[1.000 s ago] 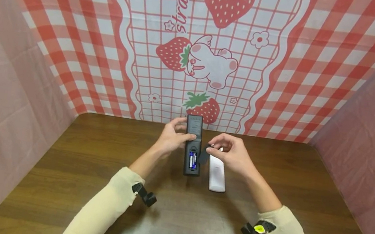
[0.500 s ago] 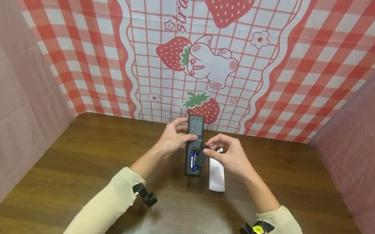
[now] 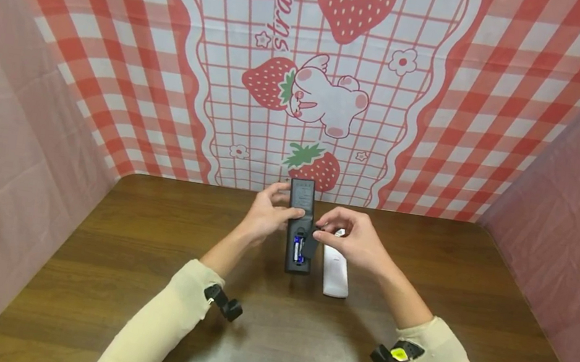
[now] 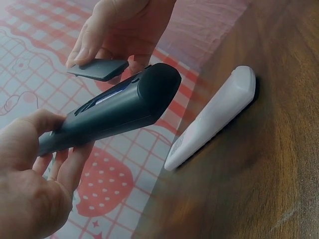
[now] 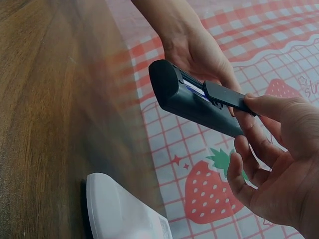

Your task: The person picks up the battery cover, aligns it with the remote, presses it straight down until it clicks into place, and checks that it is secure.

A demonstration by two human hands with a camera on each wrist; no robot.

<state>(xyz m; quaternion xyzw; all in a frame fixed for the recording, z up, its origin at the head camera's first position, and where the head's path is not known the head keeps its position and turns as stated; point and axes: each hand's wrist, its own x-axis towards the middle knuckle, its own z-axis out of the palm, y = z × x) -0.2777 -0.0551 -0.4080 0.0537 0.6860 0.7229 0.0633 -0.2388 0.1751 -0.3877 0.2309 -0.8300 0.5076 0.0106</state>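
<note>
My left hand (image 3: 265,213) grips a black remote control (image 3: 303,198) by its upper half, thumb across its back. The back faces me, and blue-and-silver batteries (image 3: 298,248) lie in its uncovered compartment. Between thumb and fingers, my right hand (image 3: 352,234) pinches the black battery cover (image 3: 310,245). In the head view the cover overlaps the compartment's right side. The left wrist view shows the cover (image 4: 102,68) apart from the remote (image 4: 119,109), just above it. From the right wrist, the cover (image 5: 227,95) partly hides the compartment.
A white remote control (image 3: 335,272) lies on the brown wooden table (image 3: 266,340), below and beside my right hand. A strawberry-print cloth (image 3: 332,87) hangs behind the table, with pink cloth at both sides. Dark cameras (image 3: 231,309) are strapped at both wrists.
My right hand has moved slightly left, bringing the battery cover from beside the black remote to over part of its battery compartment. The left hand has barely shifted.
</note>
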